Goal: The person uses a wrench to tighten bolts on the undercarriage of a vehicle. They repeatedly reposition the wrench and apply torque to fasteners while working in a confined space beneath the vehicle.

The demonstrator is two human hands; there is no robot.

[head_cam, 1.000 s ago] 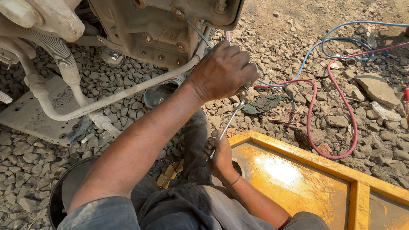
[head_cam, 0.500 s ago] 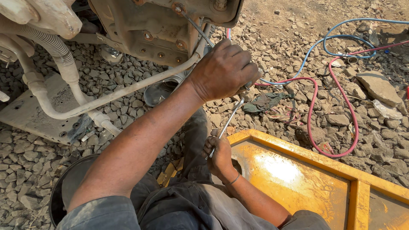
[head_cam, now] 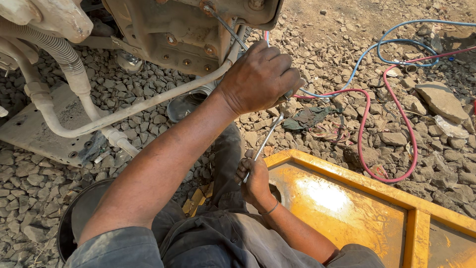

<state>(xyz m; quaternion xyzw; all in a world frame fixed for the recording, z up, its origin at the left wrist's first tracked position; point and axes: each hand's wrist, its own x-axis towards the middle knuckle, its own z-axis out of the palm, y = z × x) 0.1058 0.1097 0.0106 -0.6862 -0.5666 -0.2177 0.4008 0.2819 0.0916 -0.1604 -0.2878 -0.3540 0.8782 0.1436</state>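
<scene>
- One left hand is raised at the far centre, fingers curled into a fist around the upper end of a metal wrench.
- One right hand sits nearer, fingers wrapped tight around the wrench's lower end, so both hands grip the single tool, which slants between them.
- One machine housing hangs at the far left (several bolt heads show on its face).
- One pale pipe curves beneath it.
- Two hoses lie on the gravel at the right: one red hose and one blue hose.
- One yellow metal panel lies near right, just beside the right hand.
</scene>
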